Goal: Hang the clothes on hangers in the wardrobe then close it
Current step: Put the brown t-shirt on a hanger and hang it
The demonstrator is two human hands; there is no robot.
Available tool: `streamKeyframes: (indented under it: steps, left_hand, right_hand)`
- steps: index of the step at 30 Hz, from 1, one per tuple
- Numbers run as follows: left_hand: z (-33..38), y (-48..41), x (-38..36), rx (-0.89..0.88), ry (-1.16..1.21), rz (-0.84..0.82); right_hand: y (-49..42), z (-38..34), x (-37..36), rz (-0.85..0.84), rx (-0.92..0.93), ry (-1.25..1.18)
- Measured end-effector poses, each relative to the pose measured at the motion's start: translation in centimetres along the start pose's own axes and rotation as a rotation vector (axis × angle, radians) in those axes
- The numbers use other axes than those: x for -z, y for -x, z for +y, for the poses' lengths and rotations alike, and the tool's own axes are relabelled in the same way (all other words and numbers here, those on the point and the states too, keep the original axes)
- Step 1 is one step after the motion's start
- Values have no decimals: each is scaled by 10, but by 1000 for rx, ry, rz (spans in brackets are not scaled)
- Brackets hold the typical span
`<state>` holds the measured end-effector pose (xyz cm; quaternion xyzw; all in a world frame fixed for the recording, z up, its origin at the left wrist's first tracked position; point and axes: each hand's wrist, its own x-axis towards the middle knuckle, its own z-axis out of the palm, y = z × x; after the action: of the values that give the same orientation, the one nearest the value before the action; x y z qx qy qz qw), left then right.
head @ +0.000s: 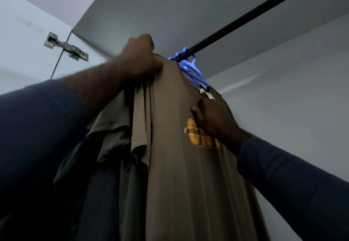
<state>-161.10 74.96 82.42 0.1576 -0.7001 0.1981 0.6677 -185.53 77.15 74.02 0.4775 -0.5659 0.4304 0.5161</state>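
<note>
A tan T-shirt (188,174) with an orange print hangs on a blue hanger (190,70), whose hook sits on the black wardrobe rail (245,17). My left hand (139,55) grips the shirt's left shoulder up by the rail. Just below the collar and its white label, my right hand (213,117) holds the front of the shirt, fingers curled into the cloth. An olive shirt (113,127) and a dark garment (90,184) hang to the left of it, partly hidden behind my left arm.
The wardrobe's grey top panel (188,4) is close above the rail. A metal hinge (66,47) joins the open door (22,42) at the left. The pale inner wall (292,99) lies to the right, with free rail there.
</note>
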Motion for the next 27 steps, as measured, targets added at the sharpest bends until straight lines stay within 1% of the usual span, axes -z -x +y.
streamKeyframes:
  steps: [5,9,12,15,17,19,20,21,22,23,24,25,26,27]
  left_hand:
    - [4,38,7,124,102,-97]
    - [2,82,20,173,92,-109]
    - [0,119,28,197,116,-124]
    - [3,158,35,276,163,-140]
    - [0,183,38,319,219,-147]
    - [-2,209,41,390,332,-122]
    - [2,226,43,437,381,-72]
    - [6,244,43,444,382,10]
    - [12,264,43,401,337,91]
    - [21,286,40,309,256,145]
    - [32,307,36,189,163,160]
    - [46,331,32,63,81,106]
    - [59,351,26,-82,23,8]
    - [69,371,17,-237,-19,-129]
  right_hand:
    - [44,25,-5,-97,-47,-57]
    - [91,46,-13,-154,-41,-114]
    - [139,53,-16,-232,-94,-144]
    - [186,57,-13,-355,-154,-168]
    - [215,59,-10,-404,-129,-157]
    - [238,60,-7,-441,-96,-125]
    - [251,60,-5,-474,-90,-115]
    - [261,60,-4,-509,-87,-103]
    - [274,59,-5,-545,-89,-95]
    - [288,57,-6,-571,-91,-94]
    - [299,55,-7,-594,-87,-89]
    - [316,53,-7,-624,-87,-79]
    - [328,52,-8,-652,-85,-59]
    - [338,51,-9,-679,-87,-42]
